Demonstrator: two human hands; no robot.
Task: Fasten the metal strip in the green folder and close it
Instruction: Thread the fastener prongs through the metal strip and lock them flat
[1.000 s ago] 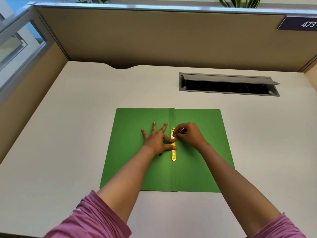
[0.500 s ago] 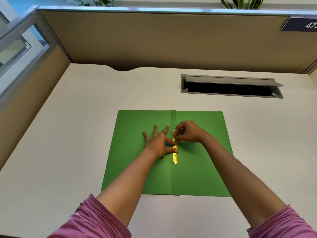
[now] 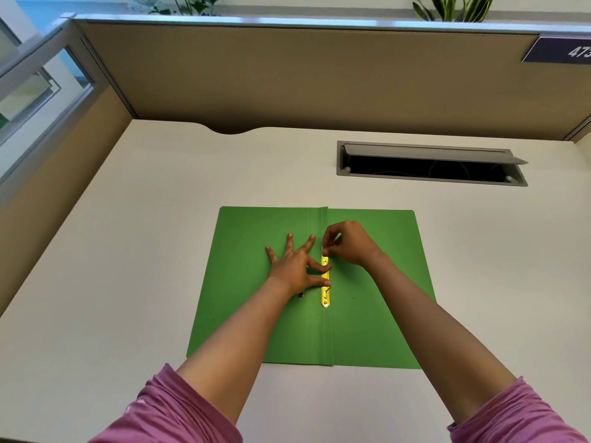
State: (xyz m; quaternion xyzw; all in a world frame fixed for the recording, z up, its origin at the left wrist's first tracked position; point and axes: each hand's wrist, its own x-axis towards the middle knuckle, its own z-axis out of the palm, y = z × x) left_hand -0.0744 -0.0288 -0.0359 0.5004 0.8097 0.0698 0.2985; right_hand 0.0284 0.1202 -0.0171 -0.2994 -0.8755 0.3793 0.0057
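Note:
The green folder (image 3: pixel 377 314) lies open and flat on the desk. A yellow metal strip (image 3: pixel 325 297) runs along its centre fold. My left hand (image 3: pixel 295 266) is spread flat on the left leaf, its thumb and forefinger pressing on the strip. My right hand (image 3: pixel 348 244) sits just right of the fold, fingertips pinched on a thin prong at the strip's upper end. The top part of the strip is hidden under my fingers.
The folder rests on a cream desk (image 3: pixel 128 282). An open grey cable hatch (image 3: pixel 431 164) is set into the desk at the back right. Tan partition walls (image 3: pixel 287 75) close the back and left sides.
My right hand has shifted slightly up along the strip, its fingers still pinched at the upper end. My left hand stays pressed flat on the folder. The view moved a little.

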